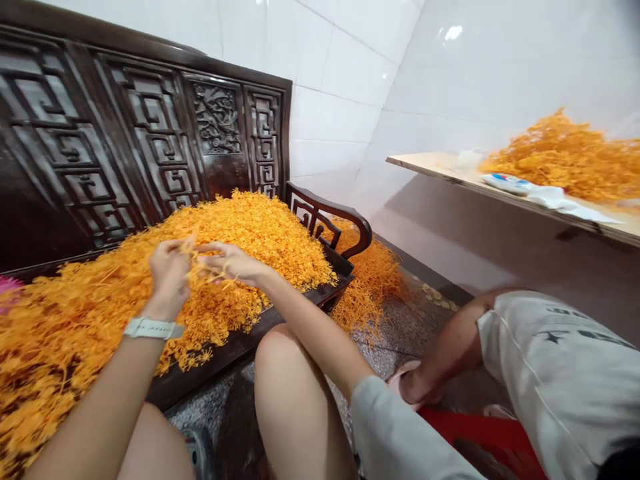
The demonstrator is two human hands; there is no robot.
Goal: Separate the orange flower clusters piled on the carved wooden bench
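My left hand [170,270], with a pale watch [154,329] on the wrist, is closed with its fingertips pinching an orange plastic flower piece [189,249]. My right hand [231,263] comes in from the right and meets it, its fingers bent around thin orange strands of the same kind of piece. Motion blur hides the exact grip. Both hands are just above a large heap of orange plastic flower pieces [270,230]. The heap covers the seat of a dark carved wooden bench [220,177].
The bench's curved armrest [357,227] rises at its right end. More orange pieces [373,287] lie on the floor beyond. At right, a wooden board [425,163] bears another orange pile [560,157] and a white packet [507,183]. Another person in grey shorts [555,373] sits close by.
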